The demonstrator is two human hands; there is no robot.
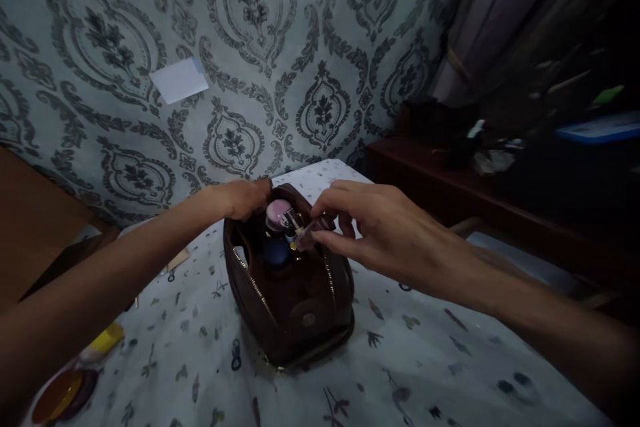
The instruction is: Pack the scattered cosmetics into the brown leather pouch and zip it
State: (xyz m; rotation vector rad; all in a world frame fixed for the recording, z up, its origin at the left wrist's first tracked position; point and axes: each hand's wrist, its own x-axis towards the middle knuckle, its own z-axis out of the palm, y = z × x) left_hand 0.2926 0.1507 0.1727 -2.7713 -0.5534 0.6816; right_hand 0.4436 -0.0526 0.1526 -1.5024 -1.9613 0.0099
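Observation:
A dark brown leather bag (295, 300) stands on the table, its zipped top spread apart. My left hand (245, 200) is closed on the far left rim of the bag, its fingertips partly hidden. Over the opening, my right hand (360, 217) pinches a small pinkish see-through bottle (309, 235) between thumb and fingers. In the bag are a round pink-topped container (279, 213), a dark blue round item (276, 252) and a small item with a shiny silver top (290, 219). Dimness hides the bottom of the bag.
A white patterned cloth (410, 360) covers the table. At the lower left lie an orange-brown round container (63, 395) and a yellow-lidded one (106, 340). Patterned wallpaper (280, 80) rises behind. A dark red wooden shelf (425, 180) with clutter stands at right.

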